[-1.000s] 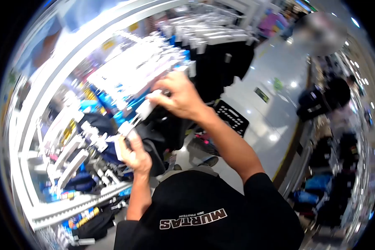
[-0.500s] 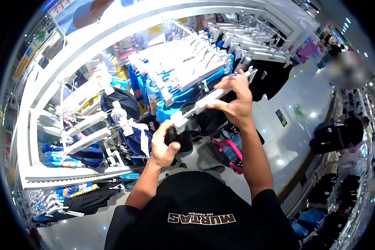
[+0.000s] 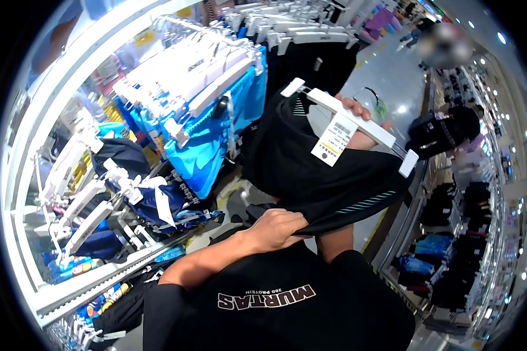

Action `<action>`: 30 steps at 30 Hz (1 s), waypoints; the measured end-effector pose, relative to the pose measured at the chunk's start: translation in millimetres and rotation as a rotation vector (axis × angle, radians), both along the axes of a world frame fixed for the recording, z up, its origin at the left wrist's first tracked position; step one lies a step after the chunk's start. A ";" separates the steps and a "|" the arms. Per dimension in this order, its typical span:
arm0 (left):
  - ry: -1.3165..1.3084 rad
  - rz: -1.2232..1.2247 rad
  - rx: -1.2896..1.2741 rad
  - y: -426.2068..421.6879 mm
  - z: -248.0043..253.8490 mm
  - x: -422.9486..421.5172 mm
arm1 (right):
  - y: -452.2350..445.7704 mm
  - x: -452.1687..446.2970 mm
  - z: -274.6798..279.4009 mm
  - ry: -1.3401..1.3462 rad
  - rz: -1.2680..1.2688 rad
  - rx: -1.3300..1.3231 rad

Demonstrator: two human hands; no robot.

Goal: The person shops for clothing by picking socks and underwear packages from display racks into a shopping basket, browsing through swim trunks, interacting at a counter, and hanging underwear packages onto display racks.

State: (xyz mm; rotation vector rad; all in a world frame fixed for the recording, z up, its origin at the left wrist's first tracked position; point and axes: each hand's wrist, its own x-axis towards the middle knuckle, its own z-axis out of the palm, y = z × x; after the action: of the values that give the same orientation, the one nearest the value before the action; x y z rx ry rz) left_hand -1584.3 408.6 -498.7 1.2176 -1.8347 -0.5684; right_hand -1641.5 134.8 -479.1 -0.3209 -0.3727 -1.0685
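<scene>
A black garment (image 3: pixel 328 181) with thin teal stripes hangs from a white clip hanger (image 3: pixel 354 115) in front of me. My right hand (image 3: pixel 357 120) is wrapped round the middle of the hanger bar, partly behind it. Beside those fingers dangles a white price tag (image 3: pixel 335 139), over the garment's opening. My left hand (image 3: pixel 277 228) grips the garment's lower edge, close to my chest, with its fingers closed on the cloth. The hanger lies tilted, its right end lower than its left.
Blue shorts (image 3: pixel 202 146) hang on a white rack (image 3: pixel 44 298) at the left, with navy items below them. Black clothes (image 3: pixel 310 67) hang behind. Along the right runs another rack of dark clothes (image 3: pixel 439 213). A black bag (image 3: pixel 442 131) stands near it.
The hanger has moved right and turned, and the black garment is now spread out in view. My left hand has gone from the hanger's clip end to the cloth's lower edge.
</scene>
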 end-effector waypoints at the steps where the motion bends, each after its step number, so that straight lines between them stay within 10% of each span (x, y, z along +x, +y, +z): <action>1: -0.006 -0.032 -0.012 -6.4 2.3 -1.6 | 5.4 1.2 5.1 -0.008 -0.033 0.027; 7: 0.107 0.185 0.059 0.8 -2.9 18.5 | 22.5 5.4 33.3 0.224 -0.423 0.045; 15: 0.778 0.341 0.165 41.3 -25.2 61.8 | 86.4 62.8 72.1 1.022 -1.113 -0.988; 18: 0.675 0.797 -0.045 28.3 22.4 69.6 | 109.5 76.4 79.6 0.994 -1.256 -1.168; 30: 0.140 0.687 -0.020 37.2 82.6 74.5 | 106.5 52.8 66.5 1.046 -1.215 -1.236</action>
State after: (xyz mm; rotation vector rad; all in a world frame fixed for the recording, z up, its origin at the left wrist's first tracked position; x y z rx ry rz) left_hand -1509.8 445.8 -416.1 1.6328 -1.1898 -0.2334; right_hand -1588.7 241.3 -412.6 -2.3165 0.2464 -1.5047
